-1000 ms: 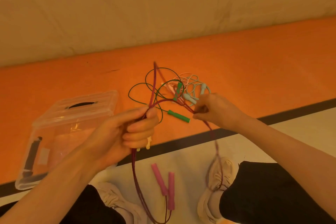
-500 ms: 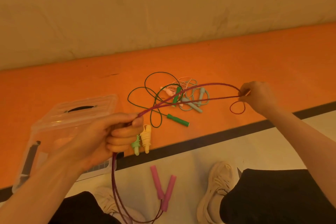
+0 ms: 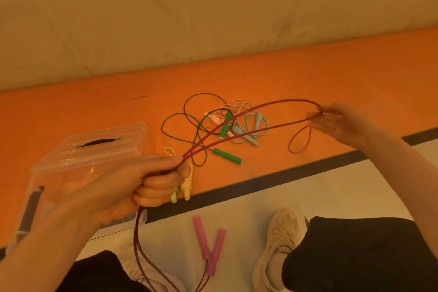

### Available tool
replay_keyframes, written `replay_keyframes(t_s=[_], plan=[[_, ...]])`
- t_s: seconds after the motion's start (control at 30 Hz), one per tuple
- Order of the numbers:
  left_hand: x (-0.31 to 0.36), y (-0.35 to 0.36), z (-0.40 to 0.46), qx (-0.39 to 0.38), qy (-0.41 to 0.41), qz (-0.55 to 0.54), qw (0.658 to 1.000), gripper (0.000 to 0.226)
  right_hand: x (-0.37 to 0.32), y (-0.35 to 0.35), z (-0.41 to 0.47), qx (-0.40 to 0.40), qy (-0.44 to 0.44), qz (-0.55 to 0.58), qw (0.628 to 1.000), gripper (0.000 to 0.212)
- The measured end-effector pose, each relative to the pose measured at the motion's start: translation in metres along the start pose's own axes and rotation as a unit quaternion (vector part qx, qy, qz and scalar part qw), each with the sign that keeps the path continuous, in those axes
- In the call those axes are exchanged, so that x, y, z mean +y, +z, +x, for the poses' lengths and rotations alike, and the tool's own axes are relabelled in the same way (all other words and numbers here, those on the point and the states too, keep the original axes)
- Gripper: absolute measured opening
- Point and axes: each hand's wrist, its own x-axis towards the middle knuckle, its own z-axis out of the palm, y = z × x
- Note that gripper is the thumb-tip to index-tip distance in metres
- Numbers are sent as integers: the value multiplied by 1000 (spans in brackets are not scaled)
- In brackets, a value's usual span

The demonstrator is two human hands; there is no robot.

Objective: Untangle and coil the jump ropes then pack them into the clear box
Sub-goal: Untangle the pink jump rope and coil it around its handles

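My left hand [image 3: 132, 185] is closed around the doubled cord of a maroon jump rope [image 3: 248, 117], low and left of centre. My right hand [image 3: 341, 123] pinches the far bend of that cord at the right, holding the strands taut, with a small loop hanging below. The rope's two pink handles [image 3: 209, 246] dangle near my feet. A tangle of a green rope [image 3: 227, 156], a pale blue rope [image 3: 251, 135] and a whitish rope [image 3: 220, 116] lies on the orange floor behind. The clear box [image 3: 71, 159] with its lid on sits at the left.
A yellow handle [image 3: 187, 185] and a light green one peek out under my left fingers. A dark stripe [image 3: 272, 180] divides the orange floor from the pale floor where my shoes [image 3: 279, 242] and dark-trousered knees rest. A wall rises beyond the orange strip.
My right hand drew the maroon cord away to the right, from close by my left hand to arm's length, stretching out the doubled strands. My left hand dropped slightly, uncovering the yellow handle.
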Motion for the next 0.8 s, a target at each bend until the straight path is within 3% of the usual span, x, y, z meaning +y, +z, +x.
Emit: replay_keyframes(t_s=[0.1,0.17,0.3,0.33,0.4,0.43,0.5,0.63,0.73,0.8], plan=[[-1,3,5,36,-20,23,999,26,-2,-6,1,21,46,49,998,2],[1,4,6,35,-33,43,998,26,1,-11,8,36,68,69,995,6],[4,5,4,21,-48,83,995,26,2,-20,20,74,41,61,995,6],[5,3,1,24,-47,84,995,26,0,-24,22,102,16,58,993,17],[8,-10,-8,39,-41,64,996,26,-4,-46,26,184,-55,89,977,65],[11,-18,-14,42,-37,40,998,26,-5,-60,25,220,-82,94,968,76],[15,-32,-22,44,-30,7,999,27,1,-84,19,235,-69,48,968,70],[16,-18,-9,103,-15,66,992,27,16,-85,12,132,34,-94,986,50],[17,4,10,120,9,76,990,27,6,-72,13,124,26,-181,975,59],[16,16,23,134,11,61,989,29,0,-62,8,110,67,-308,943,72]])
